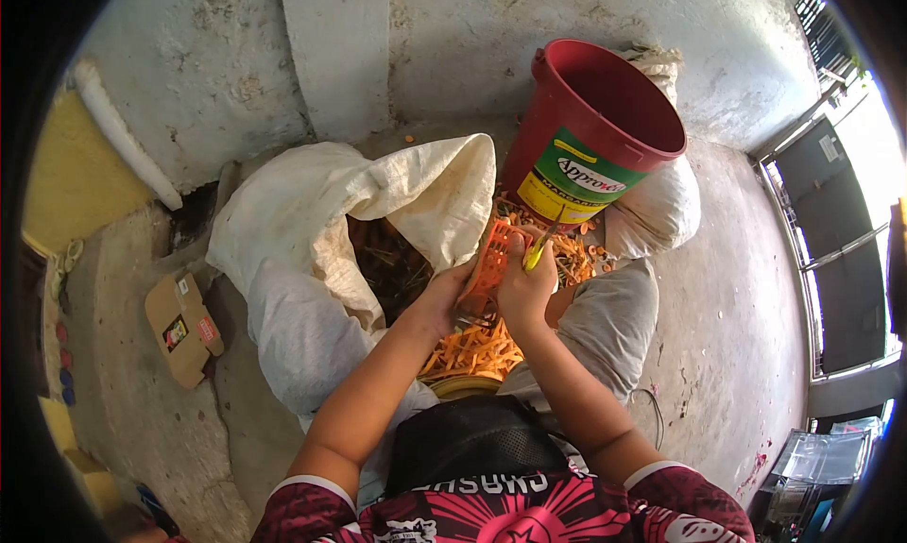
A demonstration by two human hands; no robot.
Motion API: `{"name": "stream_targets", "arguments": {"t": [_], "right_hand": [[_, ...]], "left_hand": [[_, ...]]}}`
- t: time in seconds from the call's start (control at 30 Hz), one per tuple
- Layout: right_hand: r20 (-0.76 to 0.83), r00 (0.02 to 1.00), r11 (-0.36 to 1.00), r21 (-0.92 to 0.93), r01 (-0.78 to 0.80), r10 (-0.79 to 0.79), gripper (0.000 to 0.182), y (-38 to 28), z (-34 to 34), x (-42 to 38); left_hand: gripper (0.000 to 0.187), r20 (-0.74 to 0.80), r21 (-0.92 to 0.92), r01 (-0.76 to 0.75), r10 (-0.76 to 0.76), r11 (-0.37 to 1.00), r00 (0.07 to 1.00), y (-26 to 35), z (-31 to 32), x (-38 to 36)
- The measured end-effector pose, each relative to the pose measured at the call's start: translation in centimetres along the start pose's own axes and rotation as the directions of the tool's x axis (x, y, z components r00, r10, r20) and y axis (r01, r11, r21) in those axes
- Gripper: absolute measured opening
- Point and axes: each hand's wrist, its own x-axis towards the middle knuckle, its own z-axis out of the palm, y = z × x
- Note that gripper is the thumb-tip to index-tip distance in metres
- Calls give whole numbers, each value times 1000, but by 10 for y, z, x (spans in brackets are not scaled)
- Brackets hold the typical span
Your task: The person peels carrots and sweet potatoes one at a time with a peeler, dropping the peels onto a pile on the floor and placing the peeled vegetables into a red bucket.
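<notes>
The left hand (442, 295) is gripping a slotted orange plastic tool (491, 258) above thin orange shreds (475, 350) while the right hand (524, 290) is clasping a yellow-handled knife (536, 253), its blade pointing far, sensibly sparing the left fingers.

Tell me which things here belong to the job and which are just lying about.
Job in hand:
- orange grater, left hand
- yellow-handled tool, right hand
- orange strips
- yellow basin

Probably just lying about:
- cardboard piece
- pink scraps
</notes>
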Motion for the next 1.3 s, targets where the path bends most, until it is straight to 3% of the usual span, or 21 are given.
{"name": "stream_targets", "arguments": {"t": [0.03, 0.13, 0.23, 0.3, 0.33, 0.43, 0.47, 0.53, 0.57, 0.67, 0.73, 0.8, 0.9, 1.0, 1.1, 1.23, 1.3], "right_hand": [[-26, 998, 998, -36, 53, -54, 20, 4, 1, 0], [-1, 1000, 987, -158, 21, -21, 18, 11, 2, -2], [-82, 995, 991, -130, 40, -50, 16, 12, -2, 9], [-224, 974, 982, -191, -2, -42, 16, 25, -10, 34], [-259, 963, 986, -165, 28, -71, 18, 43, -18, 53], [-397, 894, 946, -315, 82, -209, 14, 56, -38, 94], [-448, 877, 957, -288, 42, -173, 14, 68, -46, 108], [-541, 835, 974, -226, -33, -97, 15, 86, -58, 129], [-495, 866, 995, -94, 30, -73, 16, 92, -61, 132], [-294, 952, 984, 177, -32, 83, 18, 53, -41, 94], [-148, 989, 997, 82, -14, 26, 16, 37, -24, 58], [41, 996, 987, 140, -79, 74, 14, 19, -9, 23], [62, 995, 993, 83, -87, 82, 18, 1, -1, -3], [23, 1000, 1000, -21, -10, 10, 22, 5, 0, -11], [-44, 998, 988, -152, 32, -39, 24, 10, 1, -8], [-194, 980, 984, -176, 7, -42, 13, 31, -1, 17], [-272, 960, 992, -81, -98, 73, 13, 31, -19, 50]], "left_hand": [[32, 0, 7, 8, -8, 1000, 1000, 0, 1, -2], [31, 42, 80, 24, -27, 997, 999, -2, -1, -3], [32, 126, 143, 24, -42, 989, 991, -3, 2, -4], [33, 125, 191, 41, -66, 981, 990, -4, 2, -5], [34, 92, 223, 62, -84, 973, 992, -5, 2, -6], [35, 29, 289, 65, -77, 955, 997, -5, 9, -12], [35, 16, 306, 54, -62, 950, 998, -4, 12, -14], [34, 148, 202, 101, -132, 974, 980, -6, 4, -9], [34, 216, 150, 130, -161, 980, 963, -7, 0, -6], [33, 168, 148, 126, -150, 981, 974, -8, -5, 0], [32, 125, 83, 106, -116, 991, 985, -7, -3, 2], [31, 93, 36, 85, -88, 996, 992, -6, -6, 6], [28, 9, 50, 62, -62, 997, 998, -3, 1, -2], [26, 51, -21, 25, -24, 999, 998, -5, -6, 1], [27, 53, 47, 34, -36, 998, 998, -3, -1, 1], [32, 89, 280, 19, -46, 960, 995, -2, 1, -2], [35, 41, 413, 65, -90, 908, 995, -6, -1, -5]]}}
